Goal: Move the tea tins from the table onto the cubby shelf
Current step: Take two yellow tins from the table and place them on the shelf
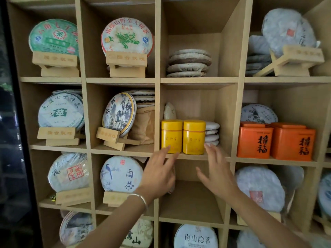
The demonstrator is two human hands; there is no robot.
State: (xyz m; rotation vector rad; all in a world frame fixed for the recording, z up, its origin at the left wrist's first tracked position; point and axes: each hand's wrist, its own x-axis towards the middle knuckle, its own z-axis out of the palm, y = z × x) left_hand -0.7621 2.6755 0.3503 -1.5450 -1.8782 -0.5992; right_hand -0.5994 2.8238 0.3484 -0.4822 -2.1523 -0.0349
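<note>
Now two yellow tins (183, 136) sit shelved

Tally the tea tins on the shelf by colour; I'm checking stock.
Yellow tins: 2, side by side in one cubby
Orange tins: 2, in the cubby to the right
Total: 4

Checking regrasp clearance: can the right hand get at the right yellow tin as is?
Probably yes. The right hand is open just below the right yellow tin at the cubby's front edge, with nothing between them.
</note>
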